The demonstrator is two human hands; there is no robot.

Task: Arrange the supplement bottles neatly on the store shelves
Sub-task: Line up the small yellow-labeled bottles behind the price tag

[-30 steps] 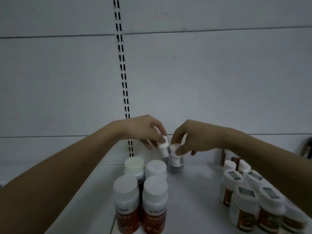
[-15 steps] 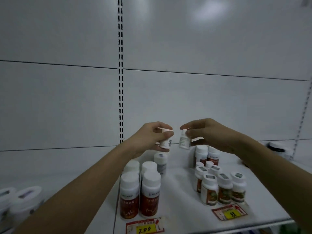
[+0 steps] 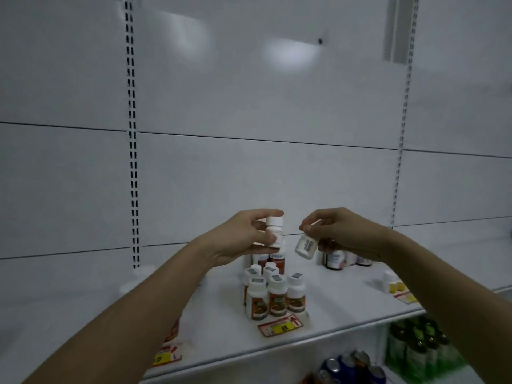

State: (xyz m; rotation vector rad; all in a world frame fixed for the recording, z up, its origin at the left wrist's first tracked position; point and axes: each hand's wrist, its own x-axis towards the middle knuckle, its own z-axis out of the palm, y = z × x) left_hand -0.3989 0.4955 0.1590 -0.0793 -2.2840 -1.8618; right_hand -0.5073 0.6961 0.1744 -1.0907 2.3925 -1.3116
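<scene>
Each of my hands holds one small white supplement bottle above the white shelf [image 3: 346, 322]. My left hand [image 3: 243, 235] grips an upright white-capped bottle [image 3: 274, 231] between thumb and fingers. My right hand [image 3: 340, 231] pinches the cap of a second small bottle [image 3: 305, 246], which hangs tilted with its base toward the lower left. The two bottles are a short gap apart. Below them stands a cluster of several white bottles with red-brown labels [image 3: 274, 293].
Dark-labelled bottles [image 3: 333, 259] stand behind my right hand near the back wall. Small yellow-labelled bottles [image 3: 392, 282] sit at the right. Red and yellow price tags [image 3: 279, 325] lie along the front edge. Cans [image 3: 349, 367] and green bottles [image 3: 415, 347] fill the lower shelf.
Both hands have lifted their small bottles off the shelf and drawn them apart. The view has swung right and back, so the red-labelled bottles at the left are now behind my left arm.
</scene>
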